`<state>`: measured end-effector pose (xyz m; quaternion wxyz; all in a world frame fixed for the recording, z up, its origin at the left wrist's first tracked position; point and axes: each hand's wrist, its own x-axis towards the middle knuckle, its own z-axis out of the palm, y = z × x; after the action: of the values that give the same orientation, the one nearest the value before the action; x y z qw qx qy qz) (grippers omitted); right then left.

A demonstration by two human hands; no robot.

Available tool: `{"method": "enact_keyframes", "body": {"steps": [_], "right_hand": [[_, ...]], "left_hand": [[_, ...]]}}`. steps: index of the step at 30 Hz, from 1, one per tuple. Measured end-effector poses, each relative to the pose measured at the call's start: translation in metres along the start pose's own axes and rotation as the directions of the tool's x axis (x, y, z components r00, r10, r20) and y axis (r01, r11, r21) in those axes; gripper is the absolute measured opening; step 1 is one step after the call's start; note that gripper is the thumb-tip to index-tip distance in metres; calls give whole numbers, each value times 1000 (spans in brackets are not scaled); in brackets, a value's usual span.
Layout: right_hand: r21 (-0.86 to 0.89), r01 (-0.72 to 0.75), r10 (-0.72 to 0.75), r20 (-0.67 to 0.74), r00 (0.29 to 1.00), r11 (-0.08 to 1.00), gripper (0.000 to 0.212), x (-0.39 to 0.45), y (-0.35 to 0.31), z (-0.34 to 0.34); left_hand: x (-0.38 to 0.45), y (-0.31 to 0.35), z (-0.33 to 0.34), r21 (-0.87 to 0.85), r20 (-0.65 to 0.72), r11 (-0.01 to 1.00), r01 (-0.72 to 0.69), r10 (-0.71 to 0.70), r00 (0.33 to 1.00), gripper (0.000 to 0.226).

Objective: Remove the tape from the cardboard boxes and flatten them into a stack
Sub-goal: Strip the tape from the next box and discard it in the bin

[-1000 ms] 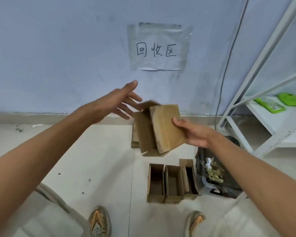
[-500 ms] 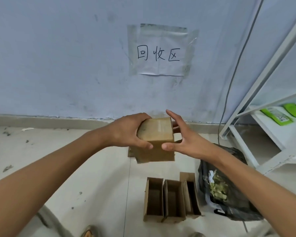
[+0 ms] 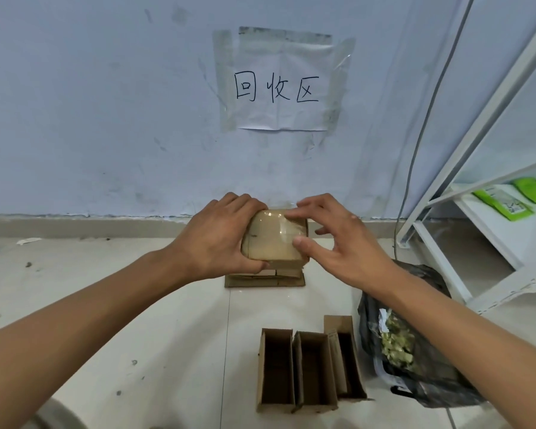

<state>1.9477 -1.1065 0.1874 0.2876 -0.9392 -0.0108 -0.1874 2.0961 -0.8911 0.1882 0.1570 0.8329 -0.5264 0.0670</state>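
Observation:
A small brown cardboard box (image 3: 271, 239) with clear tape across its top is held in front of the wall. My left hand (image 3: 220, 239) grips its left side, fingers curled over the far edge and thumb under the near edge. My right hand (image 3: 331, 239) touches the tape at the box's right side with its index finger and thumb, the other fingers spread. Below the box a stack of flattened cardboard (image 3: 265, 278) lies on the floor by the wall. Three open-topped boxes (image 3: 307, 366) stand side by side nearer to me.
A black plastic bag (image 3: 415, 351) with tape scraps sits right of the open boxes. A white metal shelf (image 3: 477, 193) with green packets (image 3: 505, 202) stands at the right. A paper sign (image 3: 279, 85) is taped to the wall. A cable (image 3: 415, 156) hangs beside the shelf.
My left hand came in from the air and took the box's left side. The box turned tape side up and lowered over the flat stack. My right hand shifted from gripping it to touching the tape.

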Motion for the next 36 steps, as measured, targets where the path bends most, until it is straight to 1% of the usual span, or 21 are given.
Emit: {"method": "enact_keyframes", "body": {"steps": [3, 5, 8, 11, 13, 15, 17, 19, 20, 21, 24, 25, 27, 29, 33, 36], "right_hand": [[-127, -28, 24, -29, 999, 992, 50, 0, -9, 5], [-177, -44, 32, -74, 997, 983, 45, 2, -15, 8], [-202, -40, 15, -122, 992, 979, 39, 7, -21, 5], [-316, 23, -78, -163, 984, 949, 30, 10, -29, 3], [-434, 100, -180, -147, 973, 895, 21, 12, -35, 5], [-527, 152, -257, -131, 958, 836, 18, 14, -38, 7], [-598, 142, -285, -150, 947, 789, 18, 16, -39, 11], [-650, 107, -280, -168, 945, 752, 17, 19, -39, 14], [-651, 90, -262, -173, 949, 754, 16, 21, -39, 16], [-615, 65, -217, -176, 960, 786, 16, 22, -38, 18], [-351, -65, 5, -167, 986, 934, 17, 23, -31, 17], [-296, -79, 34, -154, 988, 952, 19, 23, -28, 15], [-306, -32, -3, -115, 993, 951, 25, 21, -28, 13], [-360, 28, -57, -71, 996, 933, 33, 18, -32, 12], [-491, 100, -148, -61, 987, 866, 22, 15, -43, 15], [-584, 105, -144, -20, 989, 805, 26, 18, -46, 17]], "left_hand": [[1, 4, -2, 39, -26, 999, 14, -13, 1000, 84], [1, 8, 0, 69, -20, 997, 16, -15, 1000, 86], [2, 12, 1, 71, -33, 996, 46, -44, 998, 86], [3, 13, -2, 19, -56, 995, 100, -98, 994, 87], [2, 13, -4, 0, -77, 993, 117, -116, 990, 90], [1, 13, -6, -12, -92, 992, 129, -130, 987, 93], [0, 12, -7, -12, -84, 990, 143, -144, 986, 93], [-1, 11, -6, -3, -74, 988, 151, -151, 986, 93], [-2, 11, -6, 5, -71, 988, 153, -152, 986, 92], [-3, 10, -5, 18, -68, 988, 152, -151, 986, 91], [-5, 6, -4, 57, -42, 986, 157, -155, 987, 89], [-6, 5, -5, 57, -36, 984, 168, -166, 985, 90], [-6, 4, -6, 52, -36, 981, 186, -184, 982, 90], [-7, 3, -5, 63, -40, 982, 180, -177, 983, 89], [-5, 2, -4, 53, -32, 983, 176, -174, 984, 91], [-4, 1, -6, 38, -23, 984, 174, -173, 985, 98]]}}
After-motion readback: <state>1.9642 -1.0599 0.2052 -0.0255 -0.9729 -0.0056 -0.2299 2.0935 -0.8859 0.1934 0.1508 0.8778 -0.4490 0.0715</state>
